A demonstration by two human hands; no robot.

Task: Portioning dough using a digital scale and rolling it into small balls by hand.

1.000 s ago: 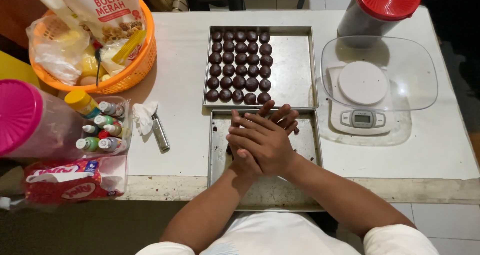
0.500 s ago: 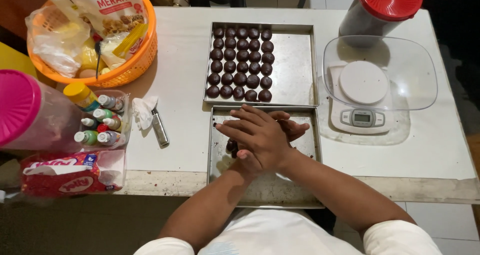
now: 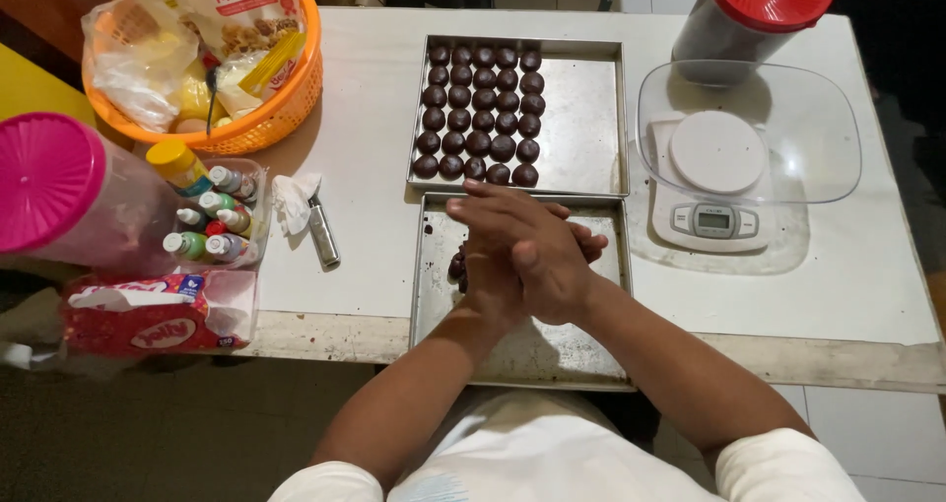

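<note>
Hands meet over the near metal tray (image 3: 581, 349), pressed palm to palm: the right hand (image 3: 537, 251) lies on top, fingers pointing left and up, and the left hand (image 3: 490, 283) sits beneath it, mostly covered. Whatever is between the palms is hidden, so I cannot tell what they are squeezing. Just left of the hands, a small clump of dark chocolate dough (image 3: 457, 266) rests on that tray, with one dark crumb near the tray's upper left corner. Directly behind, touching edge to edge, a second metal tray (image 3: 586, 118) carries rows of dark chocolate balls (image 3: 480, 116) packed into its left half, while its right half is bare. To the right on the white counter (image 3: 365, 147) stands a white digital kitchen scale (image 3: 714, 182) with a clear plastic bowl (image 3: 818, 147) set on it, and a red-lidded jar (image 3: 754, 14) stands behind that. Left of the trays lie a crumpled tissue (image 3: 294, 199) and a small metal lighter (image 3: 323, 234) just beside it. Further left, a clear tub holds small food colouring bottles (image 3: 212, 221) with assorted caps, next to a large container with a pink lid (image 3: 44, 182). An orange basket (image 3: 286, 98) at the far left corner is stuffed with bags and packets, and a red tissue pack (image 3: 148, 315) sits at the counter's front edge.
</note>
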